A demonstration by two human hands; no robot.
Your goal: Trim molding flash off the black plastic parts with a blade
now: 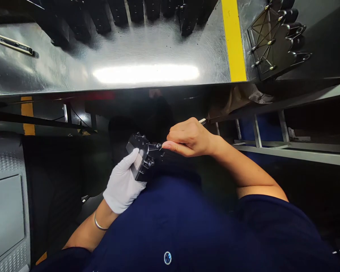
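Observation:
My left hand (123,185), in a white glove, is closed round a black moulded part (140,145) with a flat grey face, small posts and a protruding arm. The thumb presses on the flat face. Bare and curled into a fist, my right hand (189,138) grips what looks like a slim knife (202,121). Only its pale rear end shows clearly behind the fist; the fingers hide most of the rest. Its thin tip appears by my right thumb, at the ringed end of the part's arm. The part is held above my lap, below the bench edge.
A shiny metal bench (158,49) runs across the top, with a row of black parts (130,11) at its back. A slim tool (11,43) lies at left. Right of the yellow strip (234,41) sits a ribbed black part (265,41). A metal frame (294,151) stands at right, a grey plastic box (5,204) at left.

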